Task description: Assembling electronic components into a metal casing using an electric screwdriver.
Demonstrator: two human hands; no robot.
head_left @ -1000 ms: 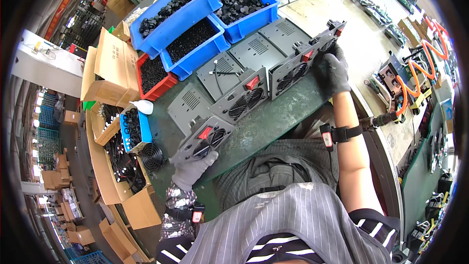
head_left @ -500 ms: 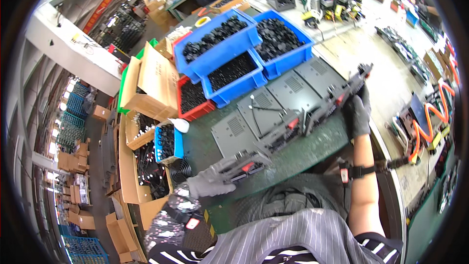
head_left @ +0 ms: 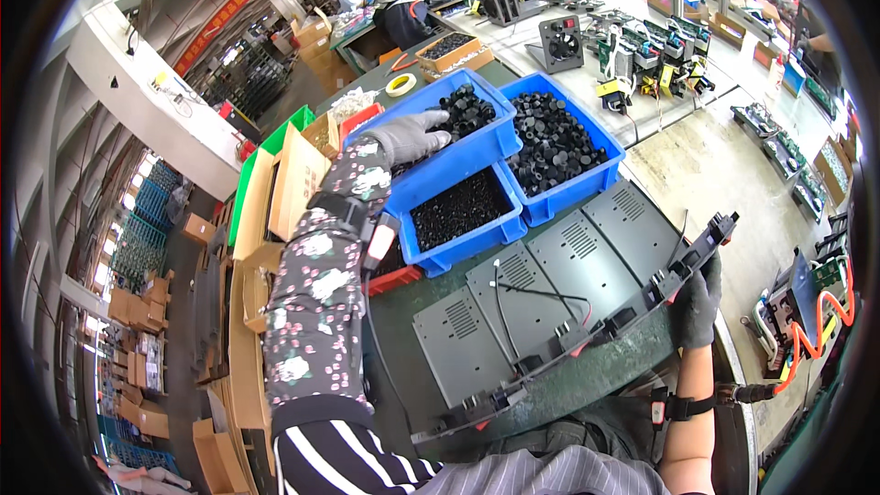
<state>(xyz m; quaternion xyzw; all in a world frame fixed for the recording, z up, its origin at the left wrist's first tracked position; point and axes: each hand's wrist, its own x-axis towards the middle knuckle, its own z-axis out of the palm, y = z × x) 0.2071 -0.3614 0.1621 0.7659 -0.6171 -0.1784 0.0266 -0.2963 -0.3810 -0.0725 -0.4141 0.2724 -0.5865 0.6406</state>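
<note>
My left hand (head_left: pixel 403 139), in a grey glove, reaches into the upper blue bin (head_left: pixel 472 148), its fingers stretched out over small black plastic parts (head_left: pixel 466 110). My right hand (head_left: pixel 700 304), in a dark glove, grips the right end of a row of black plastic front panels (head_left: pixel 655 291). These panels stand along the near edge of several flat dark-grey metal plates (head_left: pixel 559 257) with vent slots. A thin black cable (head_left: pixel 550 293) with a white connector lies across the plates. My right fingertips are partly hidden behind the panels.
A lower blue bin (head_left: pixel 507 220) and a right blue bin (head_left: pixel 610 165) hold more black parts. A red bin (head_left: pixel 396 280) and cardboard boxes (head_left: pixel 249 312) stand left. Circuit assemblies (head_left: pixel 646 60) sit on the far bench; an orange coiled hose (head_left: pixel 816 335) lies right. Other people work farther back.
My left hand has left the near left end of the panels and reached up into the upper blue bin. My right hand stays at the panels' right end. The view has shifted.
</note>
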